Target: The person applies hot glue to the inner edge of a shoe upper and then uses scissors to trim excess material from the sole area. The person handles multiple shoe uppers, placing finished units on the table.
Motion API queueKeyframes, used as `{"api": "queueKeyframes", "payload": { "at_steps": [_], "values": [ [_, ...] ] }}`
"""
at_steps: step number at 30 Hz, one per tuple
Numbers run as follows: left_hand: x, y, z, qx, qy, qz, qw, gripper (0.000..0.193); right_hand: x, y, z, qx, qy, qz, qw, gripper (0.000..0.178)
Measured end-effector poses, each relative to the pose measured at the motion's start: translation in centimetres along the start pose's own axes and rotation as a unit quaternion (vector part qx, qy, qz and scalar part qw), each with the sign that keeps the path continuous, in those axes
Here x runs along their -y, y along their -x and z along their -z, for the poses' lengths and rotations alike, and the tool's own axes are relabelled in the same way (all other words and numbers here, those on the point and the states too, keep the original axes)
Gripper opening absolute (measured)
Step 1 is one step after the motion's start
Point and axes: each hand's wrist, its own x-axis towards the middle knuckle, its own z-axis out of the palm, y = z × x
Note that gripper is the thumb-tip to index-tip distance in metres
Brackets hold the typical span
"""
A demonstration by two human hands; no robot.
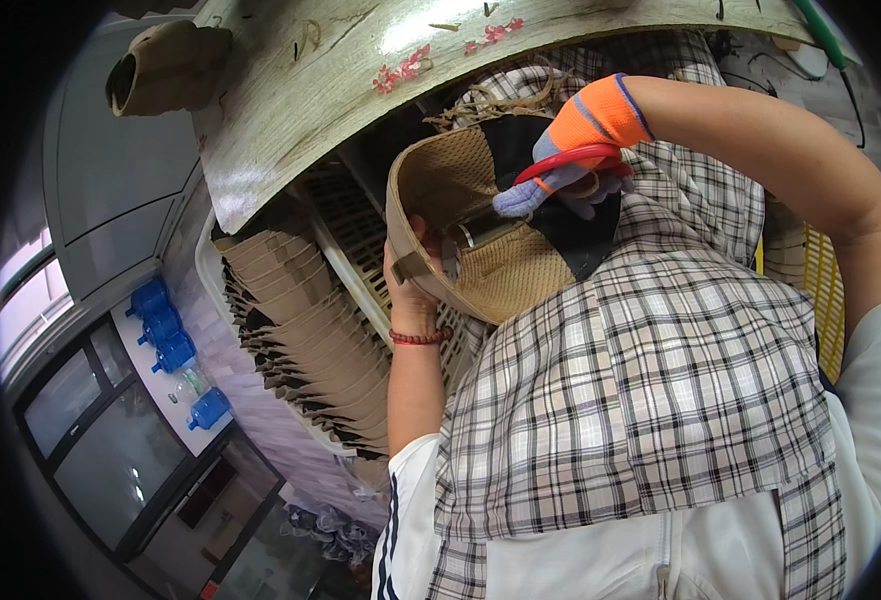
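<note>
The bare left hand (412, 285) is clasping the left rim of a tan mesh-lined fabric shell (515, 262), its fingers bending around the edge. The right hand (575, 135), in a grey-and-orange glove, is curling its fingers around a red ring handle (565, 157) and reaching into the shell's opening, over its black section; whether the fingertips are pinching anything there, I cannot tell. A shiny metal piece (480, 232) is showing inside the shell, below the gloved fingertips. The shell is being held over the lap, in front of the desk's near edge. A beaded bracelet (420, 337) is circling the left wrist, and a plaid apron (620, 390) is covering the lap.

The wood-patterned desk (290, 130) is carrying thread scraps (310, 36), while a rolled tan piece (172, 65) is jutting past its left edge. Below the near left corner, a nested stack of tan pieces (300, 330) is filling a white crate (206, 245). A yellow basket (824, 300) is standing beside the right forearm. Farther left, blue water jugs (165, 325) are lining a white ledge (175, 400).
</note>
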Motion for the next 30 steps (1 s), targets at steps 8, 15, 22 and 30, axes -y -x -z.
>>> {"api": "queueKeyframes", "payload": {
  "at_steps": [8,15,22,30],
  "values": [
    [-0.9,-0.6,-0.5,0.010,-0.039,0.016,0.999,0.026,0.8,-1.0,0.6,-0.029,0.037,0.028,0.999,0.082],
    [-0.8,-0.8,-0.8,-0.048,-0.050,0.011,0.998,0.019,1.6,-0.6,0.3,-0.054,0.017,0.005,0.998,0.075],
    [-0.7,-1.0,-1.1,-0.037,-0.058,0.005,0.998,0.019,2.0,0.0,-0.3,-0.108,0.032,-0.037,0.993,0.070],
    [-0.1,-0.3,-2.6,-0.035,-0.026,-0.025,0.999,0.021,-0.9,-0.4,-3.5,-0.162,0.073,-0.046,0.983,0.079]
  ]
}}
